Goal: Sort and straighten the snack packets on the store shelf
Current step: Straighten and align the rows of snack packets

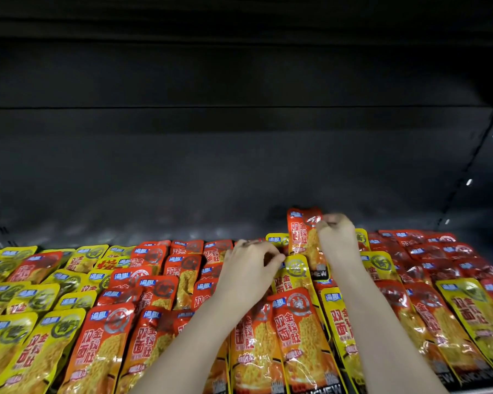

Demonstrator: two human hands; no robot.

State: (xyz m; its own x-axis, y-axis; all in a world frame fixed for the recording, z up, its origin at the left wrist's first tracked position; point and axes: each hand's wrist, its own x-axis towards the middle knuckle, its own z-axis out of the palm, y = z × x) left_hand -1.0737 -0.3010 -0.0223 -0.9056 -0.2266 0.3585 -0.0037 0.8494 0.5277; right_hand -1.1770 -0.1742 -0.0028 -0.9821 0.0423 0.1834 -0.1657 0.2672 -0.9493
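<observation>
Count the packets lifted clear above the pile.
1: a red plastic snack packet stands raised at the back, right of centre, pinched by the right hand. The left hand touches a yellow packet lying below. Others may be hidden.

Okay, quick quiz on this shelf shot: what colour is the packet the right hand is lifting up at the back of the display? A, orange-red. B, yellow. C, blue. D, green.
A: the right hand pinches an orange-red packet that stands above the rest near the back of the shelf, while the left hand rests on a yellow packet just in front of it.
</observation>
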